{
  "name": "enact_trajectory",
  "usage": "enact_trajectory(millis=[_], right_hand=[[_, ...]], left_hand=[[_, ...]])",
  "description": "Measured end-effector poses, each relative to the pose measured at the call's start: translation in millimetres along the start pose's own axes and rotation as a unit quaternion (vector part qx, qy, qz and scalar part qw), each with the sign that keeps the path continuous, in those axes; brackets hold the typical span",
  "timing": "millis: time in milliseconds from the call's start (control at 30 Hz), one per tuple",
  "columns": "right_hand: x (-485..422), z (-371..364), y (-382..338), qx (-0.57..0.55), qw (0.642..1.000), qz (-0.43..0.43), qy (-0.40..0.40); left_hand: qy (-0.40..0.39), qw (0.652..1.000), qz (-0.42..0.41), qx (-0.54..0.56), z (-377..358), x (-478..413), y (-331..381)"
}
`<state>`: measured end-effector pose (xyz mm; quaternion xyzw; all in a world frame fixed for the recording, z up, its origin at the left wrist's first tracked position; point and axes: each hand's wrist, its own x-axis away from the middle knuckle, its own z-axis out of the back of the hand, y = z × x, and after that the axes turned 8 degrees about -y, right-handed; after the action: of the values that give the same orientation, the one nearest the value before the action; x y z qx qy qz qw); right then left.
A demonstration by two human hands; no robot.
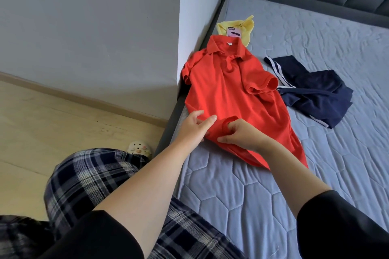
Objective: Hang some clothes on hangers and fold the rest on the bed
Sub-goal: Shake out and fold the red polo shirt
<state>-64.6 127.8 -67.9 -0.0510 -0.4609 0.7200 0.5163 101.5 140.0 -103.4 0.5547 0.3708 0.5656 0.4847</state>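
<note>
On bed (pixel 315 153), I log: red polo (pixel 227 84), R hand (pixel 240 134) gripping its hem, L hand (pixel 193 128) fingers spread, touching it; navy shorts (pixel 311 92) beside; yellow cloth (pixel 246 29) w/ phone (pixel 233 32) past collar.

Nothing legible; the white collar label (pixel 229 43) on the red polo (pixel 227 90) is blurred.

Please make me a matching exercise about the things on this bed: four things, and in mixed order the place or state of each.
Things:
1 red shirt
2 navy shorts
3 yellow cloth
4 phone

Places or states:
A on top of the yellow cloth
B hem gripped by the right hand
C crumpled, right of the shirt
D under the phone, beyond the shirt's collar

Pairs: 1-B; 2-C; 3-D; 4-A
</note>
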Motion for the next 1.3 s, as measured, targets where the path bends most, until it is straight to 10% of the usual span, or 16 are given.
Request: enact_trajectory(millis=[700,1000,1133,1300], right_hand=[[-1.1,-16.0,-2.3,-0.102,0.995,0.006,0.005],[-0.4,-16.7,-2.8,-0.063,0.995,0.064,0.050],[-2.7,-23.8,-5.6,-0.057,0.960,0.085,0.261],[-3.5,-30.8,1.9,0.118,0.989,0.039,0.078]], left_hand=[[-0.059,0.997,-0.044,-0.035,1.1,-0.4,3.3],[0.056,0.986,-0.106,-0.117,7.8,3.8,8.6],[0.148,0.921,-0.187,-0.308,33.5,20.0,7.5],[0.061,0.828,-0.179,-0.528,59.2,32.8,-11.0]])
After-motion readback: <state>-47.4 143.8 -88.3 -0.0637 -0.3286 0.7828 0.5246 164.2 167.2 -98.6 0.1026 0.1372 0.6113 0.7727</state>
